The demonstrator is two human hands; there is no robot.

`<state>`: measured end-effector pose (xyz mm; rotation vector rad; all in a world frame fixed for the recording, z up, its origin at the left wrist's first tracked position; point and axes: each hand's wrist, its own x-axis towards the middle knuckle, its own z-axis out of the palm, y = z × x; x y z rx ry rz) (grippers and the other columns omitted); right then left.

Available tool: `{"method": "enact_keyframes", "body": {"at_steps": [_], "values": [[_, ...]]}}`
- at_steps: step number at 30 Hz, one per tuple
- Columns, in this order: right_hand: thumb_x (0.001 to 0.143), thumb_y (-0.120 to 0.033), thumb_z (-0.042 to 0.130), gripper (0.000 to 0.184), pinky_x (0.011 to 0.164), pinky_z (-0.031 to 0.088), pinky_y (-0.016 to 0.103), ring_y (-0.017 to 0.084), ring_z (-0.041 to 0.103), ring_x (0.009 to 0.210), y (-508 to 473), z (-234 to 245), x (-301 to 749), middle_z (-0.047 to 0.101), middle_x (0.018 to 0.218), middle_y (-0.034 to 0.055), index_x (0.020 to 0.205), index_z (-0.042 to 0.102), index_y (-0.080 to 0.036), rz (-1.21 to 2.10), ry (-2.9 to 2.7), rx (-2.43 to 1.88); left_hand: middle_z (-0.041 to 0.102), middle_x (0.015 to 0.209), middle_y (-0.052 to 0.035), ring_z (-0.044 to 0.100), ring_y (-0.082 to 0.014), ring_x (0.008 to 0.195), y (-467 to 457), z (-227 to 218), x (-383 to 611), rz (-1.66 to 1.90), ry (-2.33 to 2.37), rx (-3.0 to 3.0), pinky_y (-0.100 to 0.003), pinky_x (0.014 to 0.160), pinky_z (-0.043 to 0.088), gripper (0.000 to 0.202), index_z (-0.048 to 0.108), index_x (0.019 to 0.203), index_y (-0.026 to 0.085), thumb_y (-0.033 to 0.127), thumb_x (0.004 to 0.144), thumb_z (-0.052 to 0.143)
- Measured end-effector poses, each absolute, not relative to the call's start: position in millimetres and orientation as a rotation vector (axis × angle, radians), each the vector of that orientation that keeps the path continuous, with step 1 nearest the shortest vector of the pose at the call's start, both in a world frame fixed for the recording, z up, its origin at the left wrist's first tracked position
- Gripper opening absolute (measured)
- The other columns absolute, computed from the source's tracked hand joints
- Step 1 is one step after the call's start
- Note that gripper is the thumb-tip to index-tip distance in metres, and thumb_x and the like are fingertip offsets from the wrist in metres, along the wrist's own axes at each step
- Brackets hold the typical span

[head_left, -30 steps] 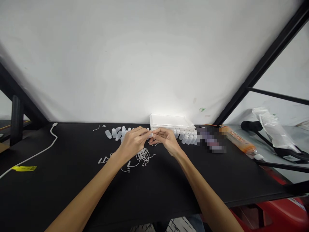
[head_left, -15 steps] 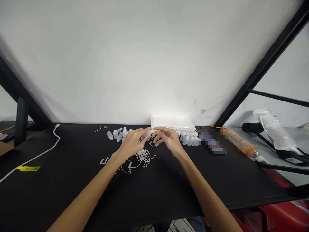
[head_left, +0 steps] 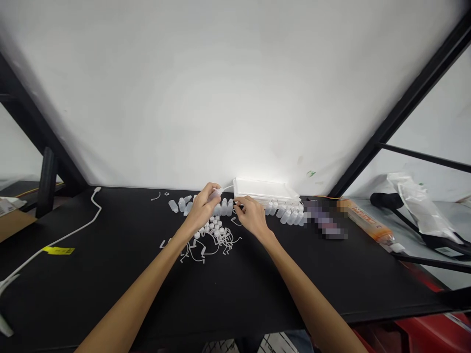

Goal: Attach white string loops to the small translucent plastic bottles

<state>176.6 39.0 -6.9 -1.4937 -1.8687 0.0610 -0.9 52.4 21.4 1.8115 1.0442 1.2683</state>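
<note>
My left hand (head_left: 201, 210) is closed on a small translucent plastic vial (head_left: 215, 194), held up above the black table (head_left: 257, 289) with a thin white strip trailing from its tip. My right hand (head_left: 250, 214) hovers just right of it, fingers curled near a row of small vials (head_left: 225, 208); whether it holds anything is unclear. Several more vials (head_left: 180, 204) lie to the left of my hands. Small white caps (head_left: 212, 227) and thin white plastic strips (head_left: 206, 245) are heaped on the table below my hands.
A white flat box (head_left: 263, 191) stands against the wall behind the vials, with more vials (head_left: 289, 214) in front of it. An orange tube (head_left: 366, 225) and a plastic bag (head_left: 417, 198) lie to the right. A white cable (head_left: 69, 233) with a yellow tag (head_left: 59, 250) runs at the left.
My left hand has lifted the vial up and away from my right hand, pulling a thin strip off. The hands have separated, and the view has shifted a little to the left.
</note>
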Motion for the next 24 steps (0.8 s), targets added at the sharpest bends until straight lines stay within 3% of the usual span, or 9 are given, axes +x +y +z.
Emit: {"method": "enact_keyframes", "body": {"at_steps": [4, 10, 18, 24], "values": [[0.084, -0.021, 0.057, 0.022, 0.059, 0.038, 0.028, 0.016, 0.06, 0.064, 39, -2, 172, 0.07, 0.094, 0.0034, 0.1, 0.07, -0.023, 0.018, -1.892, -1.532, 0.049, 0.067, 0.0026, 0.042, -0.0103, 0.053, 52, 22, 0, 1.278, 1.043, 1.875, -0.022, 0.049, 0.036, 0.019, 0.055, 0.103, 0.023, 0.034, 0.088, 0.05], [0.084, -0.023, 0.057, 0.014, 0.061, 0.038, 0.026, 0.013, 0.058, 0.062, 23, 2, 174, 0.07, 0.084, -0.0007, 0.089, 0.07, -0.022, 0.091, -1.86, -1.496, 0.039, 0.062, 0.0049, 0.031, -0.0062, 0.043, 46, 27, 1, 1.135, 0.919, 1.809, -0.019, 0.042, 0.029, 0.026, 0.051, 0.115, 0.025, 0.038, 0.095, 0.041], [0.089, -0.024, 0.052, 0.023, 0.058, 0.031, 0.025, 0.016, 0.062, 0.081, 21, -8, 152, 0.067, 0.093, 0.0011, 0.101, 0.071, -0.028, 0.086, -2.279, -1.527, 0.035, 0.059, 0.0065, 0.024, -0.0045, 0.04, 40, 33, 2, 0.905, 0.84, 1.578, -0.015, 0.036, 0.017, 0.025, 0.044, 0.095, 0.025, 0.05, 0.093, 0.044], [0.088, -0.024, 0.053, 0.017, 0.056, 0.028, 0.025, 0.015, 0.061, 0.078, 21, -5, 155, 0.068, 0.09, 0.0018, 0.087, 0.07, -0.022, 0.095, -2.261, -1.519, 0.038, 0.051, 0.0061, 0.023, -0.0054, 0.037, 39, 33, 3, 0.789, 0.763, 1.528, -0.016, 0.033, 0.016, 0.026, 0.045, 0.09, 0.023, 0.049, 0.094, 0.042]]}}
